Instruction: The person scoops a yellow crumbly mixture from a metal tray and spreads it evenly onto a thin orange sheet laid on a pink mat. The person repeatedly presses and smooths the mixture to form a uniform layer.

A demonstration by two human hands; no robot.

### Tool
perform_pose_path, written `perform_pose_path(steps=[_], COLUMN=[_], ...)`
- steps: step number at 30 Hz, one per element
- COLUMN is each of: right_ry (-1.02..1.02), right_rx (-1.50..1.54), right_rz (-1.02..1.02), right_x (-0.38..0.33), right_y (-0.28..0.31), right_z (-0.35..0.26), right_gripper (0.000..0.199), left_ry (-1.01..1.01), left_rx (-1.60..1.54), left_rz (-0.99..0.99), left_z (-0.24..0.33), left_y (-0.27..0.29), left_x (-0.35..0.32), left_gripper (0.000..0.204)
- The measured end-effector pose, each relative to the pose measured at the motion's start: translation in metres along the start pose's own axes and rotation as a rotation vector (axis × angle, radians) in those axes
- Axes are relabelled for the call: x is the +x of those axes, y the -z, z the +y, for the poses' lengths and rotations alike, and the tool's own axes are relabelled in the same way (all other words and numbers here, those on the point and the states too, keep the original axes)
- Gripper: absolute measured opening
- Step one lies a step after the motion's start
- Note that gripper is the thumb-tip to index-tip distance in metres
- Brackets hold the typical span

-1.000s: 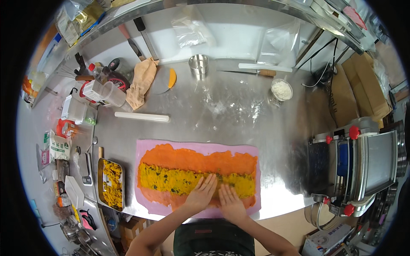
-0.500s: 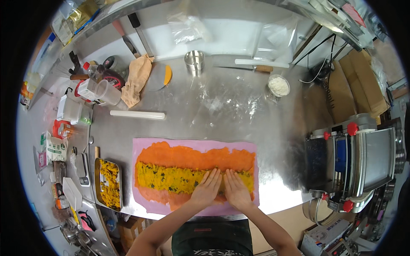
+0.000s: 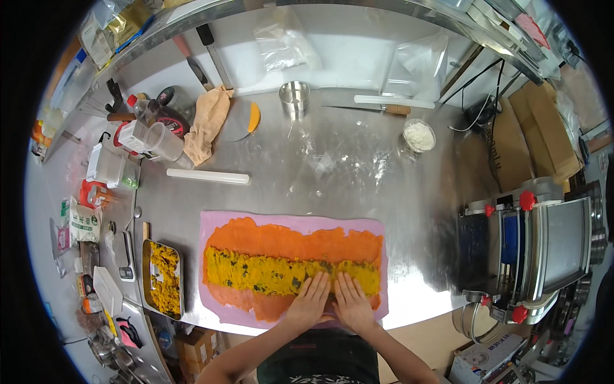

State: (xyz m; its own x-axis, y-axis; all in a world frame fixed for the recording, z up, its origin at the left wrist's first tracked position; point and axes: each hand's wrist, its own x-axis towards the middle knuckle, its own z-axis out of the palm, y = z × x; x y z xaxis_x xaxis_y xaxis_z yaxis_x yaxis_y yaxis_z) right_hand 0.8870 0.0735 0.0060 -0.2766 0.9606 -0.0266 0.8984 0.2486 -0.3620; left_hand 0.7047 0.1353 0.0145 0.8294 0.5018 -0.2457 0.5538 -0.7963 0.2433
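A pale purple dough sheet (image 3: pixel 300 221) lies flat at the near edge of the steel table. Spread over most of it is an orange layer (image 3: pixel 288 240), and across that runs a band of yellow filling (image 3: pixel 249 272) with dark bits. My left hand (image 3: pixel 308 303) rests with straight fingers on the near edge of the band, right of its middle. Close beside it, my right hand (image 3: pixel 352 303) also lies flat, fingertips on the filling. Both hands hold nothing. Their palms and wrists cover part of the orange layer and the sheet's near border.
Left of the dough stands a metal tray (image 3: pixel 181 275) with more yellow filling. Beyond lie a white rolling pin (image 3: pixel 208 176), a round scraper (image 3: pixel 254 118), a metal cup (image 3: pixel 294 99), a knife (image 3: pixel 396 110) and a bowl of white powder (image 3: pixel 419 136). A roller machine (image 3: pixel 531 249) stands at right.
Both hands have slid a little toward me, from across the yellow band to its near edge. More of the filling shows beyond my fingertips. The view has shifted slightly.
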Motion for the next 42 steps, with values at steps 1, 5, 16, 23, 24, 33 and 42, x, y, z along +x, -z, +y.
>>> perform_pose_path(steps=[1,5,16,23,24,33,42], right_ry=[-0.017,-0.047,-0.062,-0.064,-0.060,-0.315,-0.394], right_rx=[0.018,-0.010,0.054,0.001,-0.005,0.277,0.346], right_rz=[-0.004,-0.002,0.062,0.030,0.027,0.377,0.177], right_x=[0.002,-0.003,0.034,0.036,0.038,0.081,0.093], right_y=[0.005,0.007,0.001,0.006,0.008,0.043,0.036], right_z=[-0.002,0.002,0.008,0.007,0.008,0.121,0.145], right_gripper=[0.063,0.060,0.061,0.056,0.053,0.027,0.023], left_ry=[0.009,0.013,0.109,0.113,0.125,0.142,0.153], left_rx=[-0.026,-0.103,-0.163,-0.211,-0.256,-0.621,-0.448], left_rz=[0.006,0.068,0.201,0.283,0.336,0.609,0.246], left_z=[0.000,0.001,-0.034,-0.032,-0.036,-0.052,-0.051], left_y=[0.001,0.000,-0.004,0.001,0.003,0.020,0.023], left_x=[-0.001,-0.005,0.006,0.010,0.016,0.124,0.187], left_gripper=[0.098,0.089,0.076,0.072,0.067,0.028,0.035])
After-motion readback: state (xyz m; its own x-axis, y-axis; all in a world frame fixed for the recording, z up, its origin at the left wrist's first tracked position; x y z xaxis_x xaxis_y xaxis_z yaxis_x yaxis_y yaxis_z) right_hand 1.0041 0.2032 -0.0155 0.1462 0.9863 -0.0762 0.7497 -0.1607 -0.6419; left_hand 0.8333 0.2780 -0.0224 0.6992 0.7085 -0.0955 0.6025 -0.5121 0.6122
